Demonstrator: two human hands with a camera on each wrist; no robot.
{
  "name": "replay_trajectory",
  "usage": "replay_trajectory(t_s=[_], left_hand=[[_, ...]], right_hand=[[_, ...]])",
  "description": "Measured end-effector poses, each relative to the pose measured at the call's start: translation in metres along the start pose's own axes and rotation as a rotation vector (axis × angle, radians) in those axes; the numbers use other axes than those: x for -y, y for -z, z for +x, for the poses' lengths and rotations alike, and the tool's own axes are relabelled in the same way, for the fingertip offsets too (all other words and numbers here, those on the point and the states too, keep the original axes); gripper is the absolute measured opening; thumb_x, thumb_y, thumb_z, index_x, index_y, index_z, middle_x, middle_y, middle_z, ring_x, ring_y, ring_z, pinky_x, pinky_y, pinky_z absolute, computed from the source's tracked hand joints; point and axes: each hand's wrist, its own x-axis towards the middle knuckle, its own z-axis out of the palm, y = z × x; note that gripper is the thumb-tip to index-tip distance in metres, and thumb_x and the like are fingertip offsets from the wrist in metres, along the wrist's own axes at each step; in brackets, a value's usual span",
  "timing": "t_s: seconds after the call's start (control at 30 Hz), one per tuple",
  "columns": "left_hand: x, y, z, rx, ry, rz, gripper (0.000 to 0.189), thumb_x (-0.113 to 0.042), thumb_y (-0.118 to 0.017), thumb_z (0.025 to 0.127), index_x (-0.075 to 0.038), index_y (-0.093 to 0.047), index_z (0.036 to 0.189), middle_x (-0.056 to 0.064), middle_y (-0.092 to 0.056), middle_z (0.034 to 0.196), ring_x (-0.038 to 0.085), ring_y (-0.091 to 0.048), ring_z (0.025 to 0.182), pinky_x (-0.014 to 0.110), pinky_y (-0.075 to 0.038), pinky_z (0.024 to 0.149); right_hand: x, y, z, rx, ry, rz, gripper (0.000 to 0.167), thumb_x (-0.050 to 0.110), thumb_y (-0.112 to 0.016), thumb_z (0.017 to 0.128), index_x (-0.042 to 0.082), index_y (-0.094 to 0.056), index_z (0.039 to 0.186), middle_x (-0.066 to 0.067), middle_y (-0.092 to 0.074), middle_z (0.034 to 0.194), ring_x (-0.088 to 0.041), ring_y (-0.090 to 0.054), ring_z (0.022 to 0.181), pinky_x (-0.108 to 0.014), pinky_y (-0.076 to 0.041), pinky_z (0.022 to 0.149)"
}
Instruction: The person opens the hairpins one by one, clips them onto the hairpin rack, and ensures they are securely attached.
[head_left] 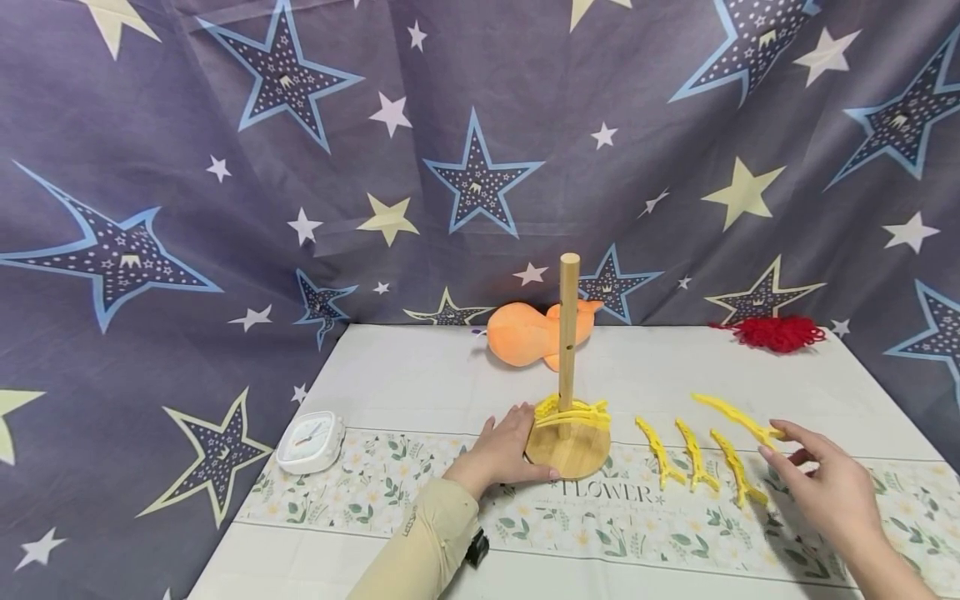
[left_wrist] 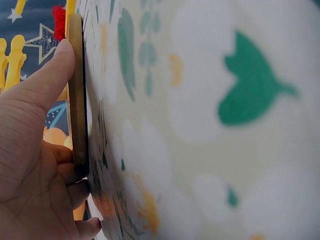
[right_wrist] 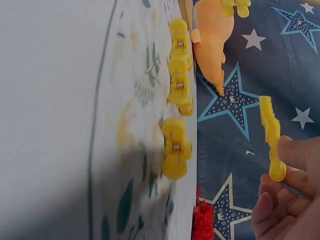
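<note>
In the head view, a wooden stand with an upright post and round base is in the middle of the table. My left hand holds the left edge of the base, with thumb and fingers around the rim in the left wrist view. Yellow hair clips lie across the base by the post. My right hand pinches another yellow hair clip by its handle end, raised above the table. Three more yellow clips lie in a row between the stand and that hand.
An orange plush toy lies behind the stand. Red yarn is at the back right, and a white clock is at the left. A floral runner crosses the white table; a starry curtain hangs behind.
</note>
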Motion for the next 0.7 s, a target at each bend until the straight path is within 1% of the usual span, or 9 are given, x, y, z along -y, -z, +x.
replay_trajectory(t_s=[0.13,0.27,0.37,0.5,0.6,0.7], left_hand=[[0.000,-0.001,0.001,0.004,0.008,0.005,0.113,-0.070,-0.067,0.077,-0.008,-0.018,0.157,0.008,-0.019,0.162,0.022,-0.014,0.148,0.050,-0.010,0.119],[0.001,-0.001,0.002,0.009,0.012,0.007,0.112,-0.070,-0.066,0.077,-0.008,-0.017,0.157,0.007,-0.018,0.162,0.021,-0.014,0.148,0.049,-0.010,0.119],[0.001,-0.001,0.002,0.007,0.007,0.012,0.113,-0.071,-0.066,0.077,-0.008,-0.017,0.157,0.008,-0.019,0.162,0.022,-0.014,0.148,0.050,-0.010,0.119],[0.001,-0.001,0.002,0.003,0.003,0.009,0.113,-0.071,-0.066,0.077,-0.007,-0.017,0.157,0.008,-0.018,0.162,0.022,-0.014,0.148,0.051,-0.010,0.119],[0.001,-0.001,0.002,0.002,0.003,0.001,0.112,-0.070,-0.067,0.077,-0.007,-0.018,0.157,0.008,-0.019,0.161,0.022,-0.014,0.148,0.051,-0.010,0.119],[0.000,0.000,0.002,0.005,0.003,-0.001,0.112,-0.069,-0.067,0.077,-0.007,-0.018,0.157,0.008,-0.019,0.161,0.023,-0.014,0.148,0.051,-0.010,0.119]], right_hand=[[0.007,-0.004,0.001,-0.014,0.019,0.027,0.046,0.025,-0.068,0.093,-0.001,-0.059,0.129,-0.013,-0.065,0.082,-0.018,-0.057,0.065,-0.024,-0.042,0.045],[0.015,-0.008,0.003,-0.028,0.031,0.048,0.044,0.025,-0.067,0.093,0.001,-0.060,0.130,-0.007,-0.061,0.074,-0.008,-0.051,0.060,-0.023,-0.042,0.046],[0.021,-0.012,0.003,-0.054,0.057,0.096,0.046,0.023,-0.068,0.092,0.002,-0.059,0.132,-0.014,-0.065,0.085,-0.001,-0.048,0.062,-0.022,-0.040,0.044],[0.028,-0.016,0.005,-0.070,0.113,0.179,0.051,0.019,-0.070,0.091,0.001,-0.056,0.136,-0.021,-0.066,0.110,0.004,-0.047,0.065,-0.019,-0.039,0.046],[0.035,-0.019,0.007,-0.061,0.129,0.215,0.049,0.018,-0.071,0.091,0.002,-0.057,0.135,-0.020,-0.066,0.111,0.003,-0.048,0.066,-0.017,-0.040,0.049],[0.041,-0.022,0.009,-0.039,0.122,0.255,0.044,0.020,-0.071,0.091,0.004,-0.061,0.131,-0.015,-0.066,0.105,0.000,-0.050,0.067,-0.018,-0.043,0.049]])
